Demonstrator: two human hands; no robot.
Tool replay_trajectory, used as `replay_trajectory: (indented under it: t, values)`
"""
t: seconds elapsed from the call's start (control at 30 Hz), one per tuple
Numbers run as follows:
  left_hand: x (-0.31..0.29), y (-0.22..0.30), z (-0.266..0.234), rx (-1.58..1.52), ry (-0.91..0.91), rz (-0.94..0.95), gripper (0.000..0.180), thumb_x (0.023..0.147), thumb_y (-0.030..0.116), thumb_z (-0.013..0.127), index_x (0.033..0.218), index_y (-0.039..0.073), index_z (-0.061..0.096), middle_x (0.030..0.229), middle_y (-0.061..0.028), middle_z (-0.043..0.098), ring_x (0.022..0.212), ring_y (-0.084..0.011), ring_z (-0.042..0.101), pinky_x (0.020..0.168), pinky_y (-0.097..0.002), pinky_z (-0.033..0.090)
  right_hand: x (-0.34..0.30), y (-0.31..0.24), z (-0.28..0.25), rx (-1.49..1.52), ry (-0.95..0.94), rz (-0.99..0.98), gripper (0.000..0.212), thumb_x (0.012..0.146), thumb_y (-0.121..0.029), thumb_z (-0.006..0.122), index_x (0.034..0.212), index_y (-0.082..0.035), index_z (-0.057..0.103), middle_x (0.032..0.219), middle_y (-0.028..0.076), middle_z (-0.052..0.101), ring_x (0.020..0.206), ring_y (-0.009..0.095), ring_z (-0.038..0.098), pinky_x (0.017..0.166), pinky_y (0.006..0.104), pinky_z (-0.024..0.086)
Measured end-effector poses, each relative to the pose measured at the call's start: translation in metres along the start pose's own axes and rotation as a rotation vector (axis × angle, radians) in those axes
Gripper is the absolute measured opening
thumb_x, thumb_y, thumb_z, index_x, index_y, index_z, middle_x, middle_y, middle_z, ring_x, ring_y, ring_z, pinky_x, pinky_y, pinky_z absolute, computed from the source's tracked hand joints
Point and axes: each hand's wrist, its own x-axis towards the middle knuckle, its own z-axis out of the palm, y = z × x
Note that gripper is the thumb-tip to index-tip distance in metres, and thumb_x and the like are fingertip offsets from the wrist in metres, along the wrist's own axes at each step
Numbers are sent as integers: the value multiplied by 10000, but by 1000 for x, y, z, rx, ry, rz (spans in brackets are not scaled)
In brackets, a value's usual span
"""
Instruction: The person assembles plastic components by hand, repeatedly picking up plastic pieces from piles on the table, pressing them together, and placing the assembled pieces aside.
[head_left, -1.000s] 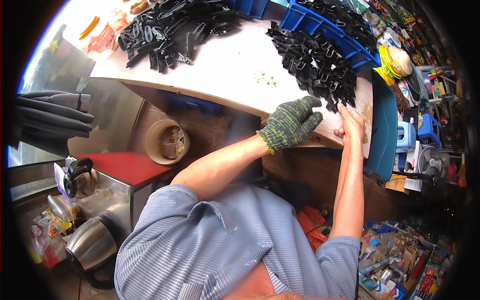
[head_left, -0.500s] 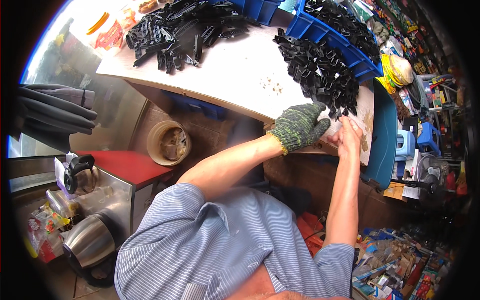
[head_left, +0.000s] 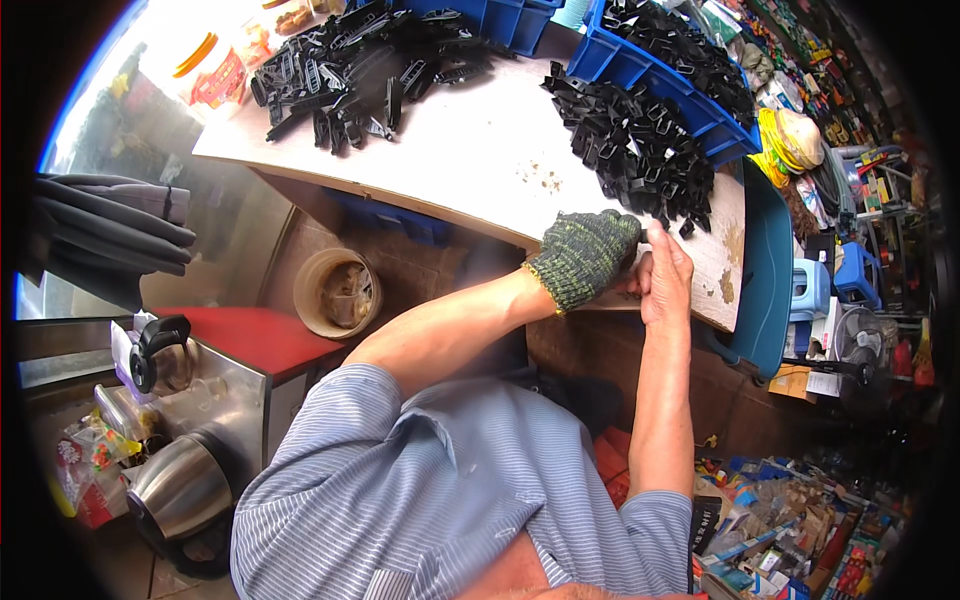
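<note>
My left hand [head_left: 588,258], in a green and black knitted glove, is closed at the table's front edge. Against it, my bare right hand [head_left: 664,275] has its fingers bent inward and its thumb side up. A bit of a small black plastic part [head_left: 644,235] shows between the fingertips of both hands; the rest is hidden by the fingers. Just beyond my hands lies a heap of black plastic clips [head_left: 640,150] on the pale table [head_left: 470,150]. Farther left is a second heap of longer, slotted black plastic pieces [head_left: 345,80].
A blue crate [head_left: 690,112] full of black parts stands behind the right heap, another blue crate [head_left: 515,22] at the back. A teal bin [head_left: 768,290] adjoins the table's right end. On the floor is a bucket [head_left: 312,300]; left are a red-topped cabinet [head_left: 250,335] and a steel kettle [head_left: 182,480].
My right hand has moved left, away from the near end of the clip heap, and met my gloved left hand. The left glove's fingers, spread apart before, are now curled in.
</note>
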Motion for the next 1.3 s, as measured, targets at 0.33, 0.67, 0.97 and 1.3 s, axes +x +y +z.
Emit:
replay_trajectory:
  t: [0.33, 0.67, 0.97, 1.3]
  values:
    - [45, -100, -87, 463, 419, -223, 407, 904, 315, 643, 1203, 47, 574, 1154, -207, 608, 1018, -402, 624, 867, -518, 523, -6, 5, 8, 93, 22, -30, 281, 1014, -273, 540, 838, -54, 538, 476, -38, 354, 366, 103, 397, 401, 391, 571]
    - [61, -159, -118, 629, 192, -199, 215, 912, 237, 579, 954, 53, 680, 881, -225, 690, 816, -411, 686, 736, -510, 554, -5, 6, 10, 108, 82, -32, 288, 1022, -309, 526, 850, -79, 551, 493, -43, 347, 374, 96, 398, 388, 380, 563]
    - [32, -116, -86, -61, 352, 28, 266, 913, 178, 682, 1145, 58, 635, 940, -150, 710, 784, -312, 713, 721, -400, 561, -4, 7, 12, 103, 148, -31, 332, 1018, -346, 506, 827, -76, 537, 479, -25, 333, 375, 112, 389, 398, 429, 573]
    - [1, -66, -74, 206, 82, -151, 185, 947, 220, 691, 976, 40, 660, 883, -140, 694, 753, -265, 696, 699, -409, 532, -10, -1, 19, 132, 244, 12, 318, 1005, -331, 455, 834, -70, 516, 510, -1, 347, 384, 122, 378, 382, 385, 551]
